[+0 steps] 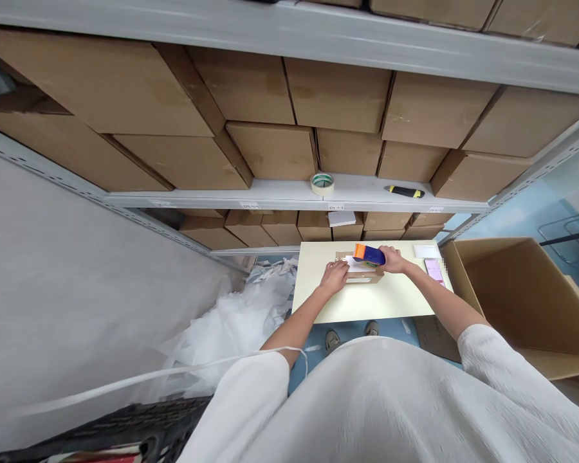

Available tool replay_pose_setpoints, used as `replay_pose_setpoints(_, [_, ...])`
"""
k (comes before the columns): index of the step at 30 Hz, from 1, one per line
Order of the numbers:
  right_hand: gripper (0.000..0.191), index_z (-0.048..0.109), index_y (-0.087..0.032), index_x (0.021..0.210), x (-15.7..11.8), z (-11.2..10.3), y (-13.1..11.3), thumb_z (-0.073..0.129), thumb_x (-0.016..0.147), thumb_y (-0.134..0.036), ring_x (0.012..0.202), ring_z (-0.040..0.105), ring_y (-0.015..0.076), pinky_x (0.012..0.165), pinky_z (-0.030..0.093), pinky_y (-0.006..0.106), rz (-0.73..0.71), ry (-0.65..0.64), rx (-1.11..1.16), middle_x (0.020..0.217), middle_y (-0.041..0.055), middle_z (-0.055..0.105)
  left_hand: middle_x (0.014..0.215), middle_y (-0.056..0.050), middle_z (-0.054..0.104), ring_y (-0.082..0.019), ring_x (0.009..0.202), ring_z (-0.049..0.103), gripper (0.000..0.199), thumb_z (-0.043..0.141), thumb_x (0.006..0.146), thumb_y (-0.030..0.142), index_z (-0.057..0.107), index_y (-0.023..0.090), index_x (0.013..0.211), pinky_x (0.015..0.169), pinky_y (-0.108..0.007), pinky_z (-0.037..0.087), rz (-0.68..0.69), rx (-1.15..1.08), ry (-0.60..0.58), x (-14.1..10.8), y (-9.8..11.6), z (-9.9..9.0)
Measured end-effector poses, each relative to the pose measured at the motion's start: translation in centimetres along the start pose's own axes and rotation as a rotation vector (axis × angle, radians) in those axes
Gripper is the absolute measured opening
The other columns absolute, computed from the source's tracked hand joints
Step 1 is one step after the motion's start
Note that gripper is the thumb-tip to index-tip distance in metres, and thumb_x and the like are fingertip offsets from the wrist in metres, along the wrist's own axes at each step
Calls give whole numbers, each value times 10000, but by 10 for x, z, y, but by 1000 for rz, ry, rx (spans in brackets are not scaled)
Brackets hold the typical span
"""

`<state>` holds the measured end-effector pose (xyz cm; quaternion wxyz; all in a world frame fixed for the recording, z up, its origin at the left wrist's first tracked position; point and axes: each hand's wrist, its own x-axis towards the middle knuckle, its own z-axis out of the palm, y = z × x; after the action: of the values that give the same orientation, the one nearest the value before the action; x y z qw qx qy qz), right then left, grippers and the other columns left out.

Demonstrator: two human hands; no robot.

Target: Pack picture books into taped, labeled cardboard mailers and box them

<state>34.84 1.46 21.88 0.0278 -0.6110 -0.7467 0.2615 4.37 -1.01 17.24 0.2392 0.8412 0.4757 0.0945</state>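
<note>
A small cardboard box [375, 277] lies on a pale yellow table [390, 301], with a white sheet [353, 264] on its top. My left hand [335, 276] rests on the box's left side and the sheet, its fingers apart. In my right hand [393, 259] is a blue and orange tape dispenser [372, 255], with my fingers wrapped round its blue end. The dispenser is over the top of the box; whether its orange end touches the box I cannot tell.
Shelves of cardboard boxes [275, 150] stand ahead, with a tape roll [322, 184] and a yellow-black cutter [405, 191] on one. A phone [434, 271] lies at the table's right. A large open carton [525, 296] stands on the right, white wrapping [236, 321] on the left.
</note>
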Motion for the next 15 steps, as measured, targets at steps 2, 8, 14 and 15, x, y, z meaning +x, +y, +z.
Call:
replay_pose_setpoints(2, [513, 594, -257, 1196, 0, 0, 7, 840, 781, -431, 1149, 605, 328, 976, 463, 420, -18, 0, -37, 1250, 106, 676, 1537, -131, 680, -324, 1484, 589, 335, 637, 949, 127, 777, 250, 1226, 1253, -530, 416, -10, -15, -9, 3, 0, -1])
replay_pose_setpoints(8, [459, 582, -258, 1124, -2, 1, 27, 824, 819, -501, 1020, 631, 273, 891, 476, 353, -48, 14, 12, 1151, 73, 683, 1364, -99, 781, -296, 1297, 717, 306, 631, 979, 186, 781, 236, 1241, 1178, -457, 519, -220, -296, 41, 21, 1, -16])
replay_pose_setpoints(14, [437, 577, -259, 1102, -1, 5, 27, 822, 816, -480, 975, 638, 257, 840, 475, 328, -60, 35, 31, 1117, 64, 689, 1188, -100, 826, -229, 1138, 770, 201, 686, 964, 208, 775, 210, 1144, 1059, -371, 600, -334, -753, 213, 46, 16, -29])
replay_pose_setpoints(15, [435, 575, -259, 1100, -1, 5, 27, 819, 816, -481, 968, 638, 257, 834, 475, 328, -63, 34, 40, 1112, 63, 689, 1165, -102, 827, -226, 1121, 774, 186, 708, 952, 216, 769, 206, 1128, 1035, -364, 607, -348, -793, 223, 50, 20, -30])
